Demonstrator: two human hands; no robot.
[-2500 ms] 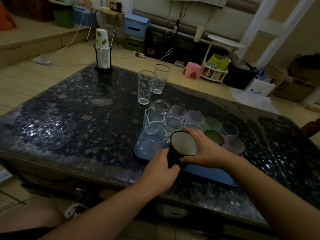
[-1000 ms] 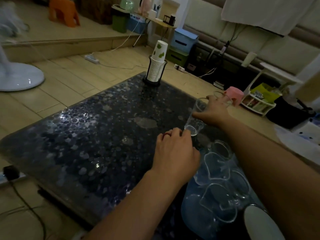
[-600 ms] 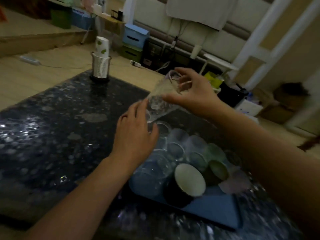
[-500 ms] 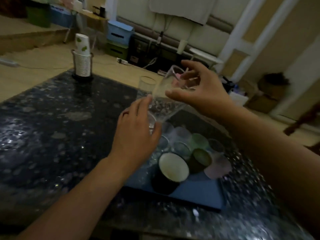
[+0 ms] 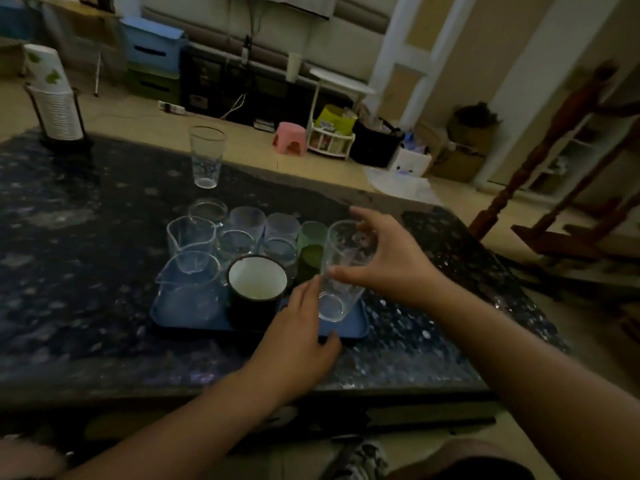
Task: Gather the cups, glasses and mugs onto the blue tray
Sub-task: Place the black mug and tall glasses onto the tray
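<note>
The blue tray (image 5: 173, 318) lies on the dark table, crowded with several clear glasses, two glass jugs (image 5: 188, 237), green cups (image 5: 311, 237) and a black mug (image 5: 256, 289) with a white inside. My right hand (image 5: 388, 261) grips a tall clear glass (image 5: 343, 271) and holds it, slightly tilted, at the tray's right front corner. My left hand (image 5: 298, 337) rests at the tray's front edge, its fingers touching the lower part of that glass. A second tall clear glass (image 5: 206, 157) stands alone on the table behind the tray.
A holder with stacked paper cups (image 5: 55, 102) stands at the table's far left corner. Beyond the table, on the floor, are a pink stool (image 5: 290, 138), a white rack and boxes. A wooden chair (image 5: 568, 188) stands to the right.
My right hand has brought the tall glass down from mid-air to the tray's right front corner. My left hand followed it and now touches its base.
</note>
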